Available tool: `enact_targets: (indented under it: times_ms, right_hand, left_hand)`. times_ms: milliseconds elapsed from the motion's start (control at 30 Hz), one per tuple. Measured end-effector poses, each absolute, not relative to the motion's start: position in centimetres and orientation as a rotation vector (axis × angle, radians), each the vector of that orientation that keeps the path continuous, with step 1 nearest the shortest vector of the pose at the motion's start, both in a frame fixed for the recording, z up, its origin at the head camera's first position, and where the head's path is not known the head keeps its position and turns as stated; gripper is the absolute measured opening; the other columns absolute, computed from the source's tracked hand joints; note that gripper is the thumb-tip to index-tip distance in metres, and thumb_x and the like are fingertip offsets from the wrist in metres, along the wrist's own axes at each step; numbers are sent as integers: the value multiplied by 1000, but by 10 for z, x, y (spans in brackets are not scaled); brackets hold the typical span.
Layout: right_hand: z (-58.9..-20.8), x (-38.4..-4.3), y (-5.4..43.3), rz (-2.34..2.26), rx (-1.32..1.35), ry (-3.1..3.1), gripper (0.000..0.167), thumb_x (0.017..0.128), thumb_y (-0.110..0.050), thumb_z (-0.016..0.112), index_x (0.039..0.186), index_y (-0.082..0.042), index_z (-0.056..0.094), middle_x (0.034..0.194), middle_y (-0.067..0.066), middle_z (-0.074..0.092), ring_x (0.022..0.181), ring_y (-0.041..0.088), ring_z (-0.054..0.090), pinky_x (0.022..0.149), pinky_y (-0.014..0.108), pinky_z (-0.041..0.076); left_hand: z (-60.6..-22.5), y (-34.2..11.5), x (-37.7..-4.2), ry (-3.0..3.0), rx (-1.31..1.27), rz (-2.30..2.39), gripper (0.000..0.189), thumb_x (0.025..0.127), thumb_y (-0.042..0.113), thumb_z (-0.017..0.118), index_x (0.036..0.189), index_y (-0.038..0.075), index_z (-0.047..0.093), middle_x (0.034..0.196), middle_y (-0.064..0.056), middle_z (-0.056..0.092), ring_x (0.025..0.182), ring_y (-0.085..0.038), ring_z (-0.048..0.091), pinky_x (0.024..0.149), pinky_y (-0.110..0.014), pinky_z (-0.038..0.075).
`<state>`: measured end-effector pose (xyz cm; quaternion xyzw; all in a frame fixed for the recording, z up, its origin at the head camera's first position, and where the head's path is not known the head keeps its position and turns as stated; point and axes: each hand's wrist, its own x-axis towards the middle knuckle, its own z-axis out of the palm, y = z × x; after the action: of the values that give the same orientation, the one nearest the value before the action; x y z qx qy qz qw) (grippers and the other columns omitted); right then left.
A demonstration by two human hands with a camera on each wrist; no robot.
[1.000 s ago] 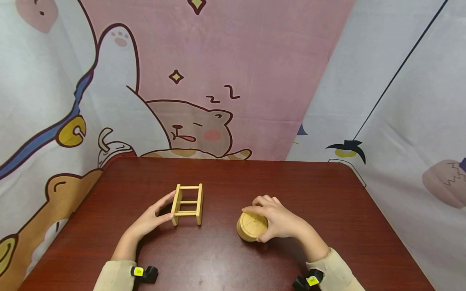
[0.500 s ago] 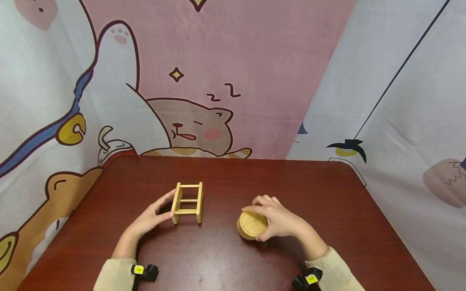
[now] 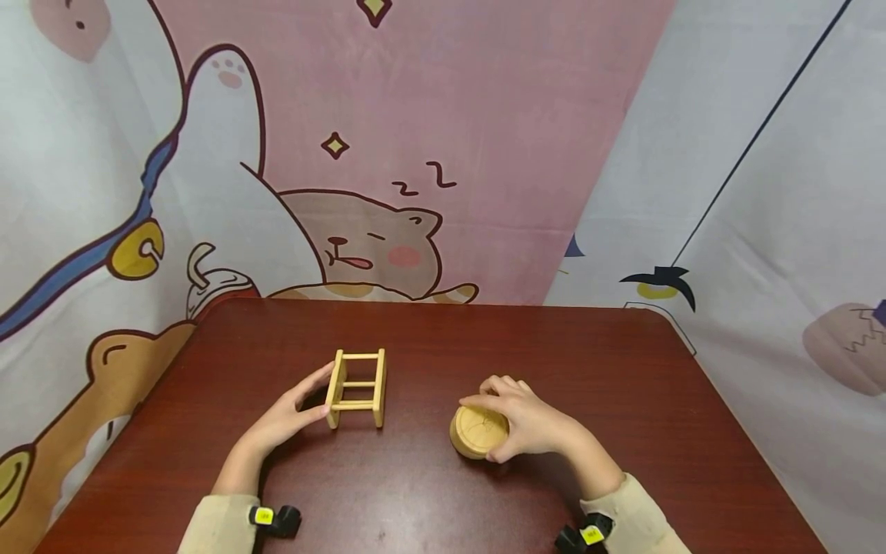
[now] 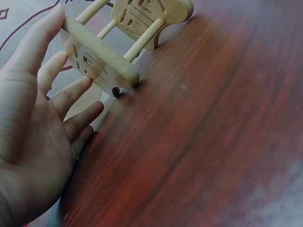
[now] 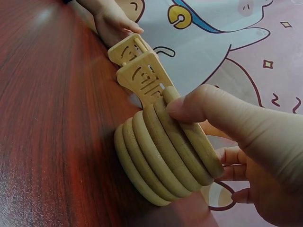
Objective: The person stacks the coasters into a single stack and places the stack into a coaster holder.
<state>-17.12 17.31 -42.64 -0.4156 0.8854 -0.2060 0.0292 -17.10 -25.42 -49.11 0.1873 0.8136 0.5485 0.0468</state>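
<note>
A small wooden coaster rack (image 3: 378, 392), with slotted side panels joined by round dowels, stands left of the table's middle. My left hand (image 3: 282, 422) touches its left panel, thumb at the near end and fingers extended along the outer face. In the left wrist view those fingertips meet the slotted panel (image 4: 102, 59). To the right, a stack of round wooden coasters (image 3: 477, 432) rests on the table. My right hand (image 3: 536, 422) grips the stack near its top, thumb on the near side, fingers around the far side. Several rounded layers of the stack (image 5: 151, 156) show in the right wrist view.
Both things stand on a dark red-brown wooden table (image 3: 429, 500). Behind it hangs a printed cloth (image 3: 498, 154) with cartoon animals. Black straps with small devices (image 3: 285, 523) sit on both wrists over cream sleeves.
</note>
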Motion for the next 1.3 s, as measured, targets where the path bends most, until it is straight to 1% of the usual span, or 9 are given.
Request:
enact_targets:
  times_ms: [200,500,700,767,933,1133,1200,1300]
  right_hand:
    - [-427,-171,174,-639,-1279,2725,83,55,-33,83,133,-22,58,116,-5,46,104,14,41,83,37,32]
    - [-428,-172,174,-643,-1303,2730,84,56,-33,82,135,-18,57,118,-3,47,105,15,41,84,37,33]
    - [-429,-172,175,-652,-1289,2724,85,57,-33,82,136,-19,56,119,-3,46,106,15,41,85,39,33]
    - [-429,-172,175,-650,-1285,2726,85,57,-33,82,137,-19,55,119,-3,46,107,15,40,86,39,33]
    - [-431,-172,176,-646,-1291,2733,86,57,-33,82,138,-18,54,120,-3,47,108,15,41,86,40,33]
    - [-431,-173,178,-673,-1303,2743,86,58,-35,82,138,-20,53,122,-3,48,109,15,41,87,41,33]
    - [-431,-173,179,-694,-1311,2746,86,58,-35,81,138,-20,53,122,-4,48,110,14,41,87,41,34]
    - [-432,-172,180,-715,-1317,2754,84,60,-36,81,138,-23,53,124,-5,48,111,14,41,87,42,34]
  left_hand:
    - [-491,-254,-171,2480,595,1680,69,91,16,67,150,27,32,149,-10,36,134,-33,30,101,-64,18]
    - [-491,-254,-170,2477,620,1688,70,91,14,67,150,25,32,149,-11,37,134,-33,31,101,-62,19]
    - [-491,-254,-170,2480,631,1693,69,91,14,67,150,24,33,148,-9,38,134,-32,32,101,-61,20]
    - [-491,-254,-170,2491,623,1689,69,90,14,67,150,24,34,148,-8,39,133,-30,33,102,-59,22]
    - [-490,-254,-171,2519,636,1685,68,90,12,67,149,20,35,146,-10,42,131,-31,37,101,-55,27]
    - [-486,-253,-169,2530,684,1709,64,91,8,64,149,13,36,144,-16,43,129,-37,39,98,-60,28]
    - [-484,-252,-168,2531,672,1729,62,91,8,64,148,12,38,144,-15,43,129,-35,39,99,-58,29]
    - [-483,-252,-167,2532,648,1766,59,92,8,64,146,8,40,143,-15,44,130,-34,38,102,-46,31]
